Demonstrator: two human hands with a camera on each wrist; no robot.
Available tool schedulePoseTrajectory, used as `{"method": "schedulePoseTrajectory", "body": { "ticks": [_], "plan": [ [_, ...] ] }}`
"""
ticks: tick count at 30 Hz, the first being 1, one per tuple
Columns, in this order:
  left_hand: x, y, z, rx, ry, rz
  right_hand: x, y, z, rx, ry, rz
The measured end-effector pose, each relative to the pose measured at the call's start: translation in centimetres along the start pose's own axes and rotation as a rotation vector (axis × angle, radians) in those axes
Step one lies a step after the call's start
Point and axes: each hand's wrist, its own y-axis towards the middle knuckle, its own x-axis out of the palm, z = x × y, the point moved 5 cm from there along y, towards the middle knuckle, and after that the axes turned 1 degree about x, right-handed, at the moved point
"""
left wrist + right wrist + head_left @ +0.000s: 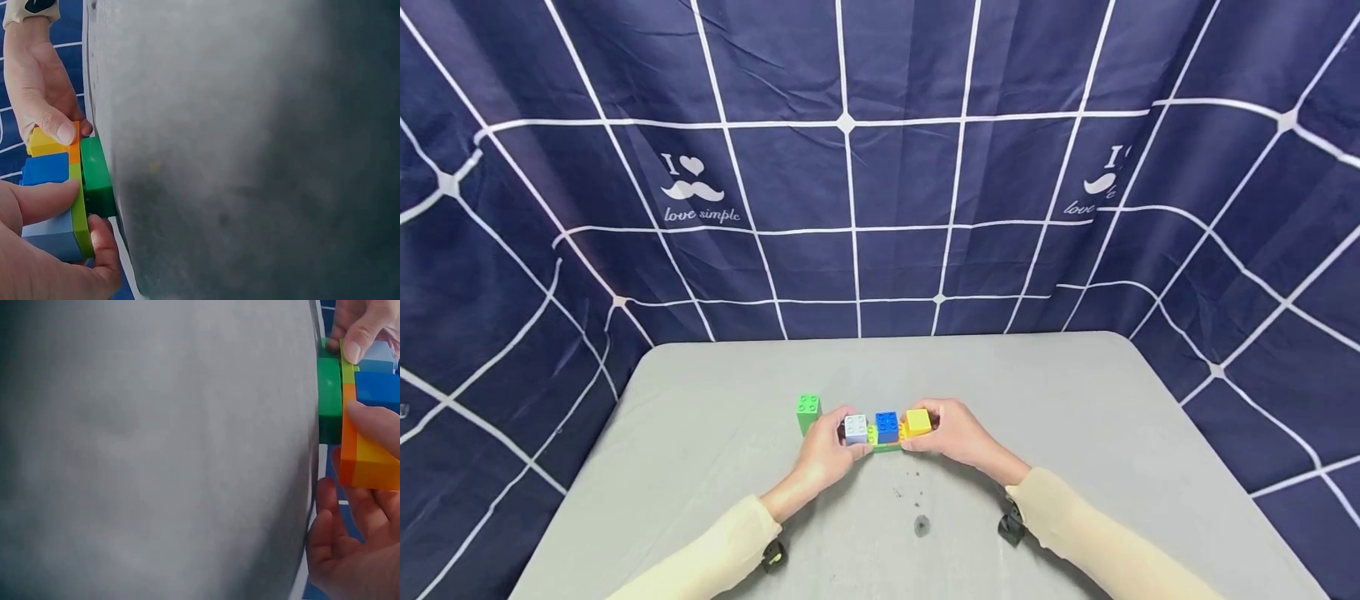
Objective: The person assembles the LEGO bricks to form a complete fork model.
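Observation:
Both hands grip one toy-block build near the middle of the table. Its base is a green block, with a lime flat block and an orange flat block side by side on it. Above these sit a light blue block, a blue block and a yellow block. My left hand pinches the lime and light blue end, thumb on the near side. At the orange and yellow end, my right hand holds on with its thumb against the orange flat block.
A separate green block stands on the grey table, just beyond my left hand. Dark spots mark the tabletop in front of the build. A navy curtain with white lines surrounds the back and sides.

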Motion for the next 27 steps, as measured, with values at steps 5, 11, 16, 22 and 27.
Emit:
{"method": "schedulePoseTrajectory", "body": {
  "ticks": [5, 11, 16, 22, 27],
  "plan": [
    [-0.37, -0.14, -0.18, 0.011, -0.002, 0.011, 0.2, 0.33, -0.35, -0.014, -0.015, -0.015],
    [0.01, -0.09, -0.37, 0.001, -0.014, 0.004, -0.15, 0.18, -0.39, 0.009, -0.043, -0.016],
    [0.41, -0.14, -0.38, 0.004, -0.014, -0.006, -0.4, -0.19, -0.41, 0.007, -0.051, -0.018],
    [0.51, -0.34, -0.41, -0.002, -0.02, -0.023, -0.35, -0.4, -0.37, 0.008, -0.053, -0.019],
    [0.24, -0.2, -0.32, 0.003, -0.011, -0.029, -0.28, -0.27, -0.54, 0.012, -0.054, -0.009]
  ]
}}
